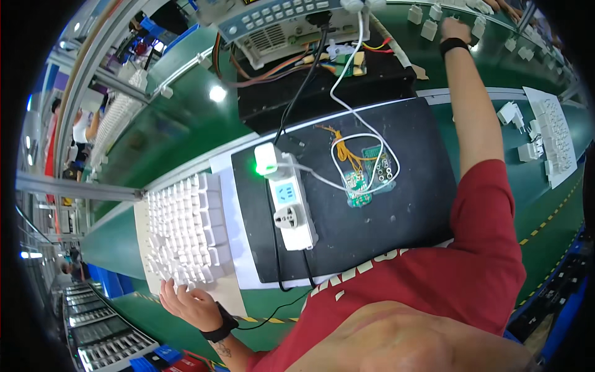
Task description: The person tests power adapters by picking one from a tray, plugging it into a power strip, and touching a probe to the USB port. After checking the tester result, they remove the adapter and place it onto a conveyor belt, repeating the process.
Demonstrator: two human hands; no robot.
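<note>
My left hand (188, 307) is open, fingers spread at the near edge of a tray of white charger plugs (180, 229); its fingertips are close to the nearest plugs, and I cannot tell whether they touch. Stretched far to the upper right, my right hand (456, 31) has curled fingers among white chargers (429, 29) on the green belt; what it grips is hidden. Between my arms, a white power strip (296, 217) lies on a black mat (409, 217). A white charger (266, 157) with a green glow is plugged into its far end, and a white cable (315, 176) runs from it.
Green circuit boards (359, 189) with orange wires lie on the mat inside the cable's loop. A grey bench instrument (279, 37) stands on a black stand (328, 93) beyond it. Loose chargers (512, 115) and a white tray (553, 136) sit at right. A metal frame post (80, 187) crosses at left.
</note>
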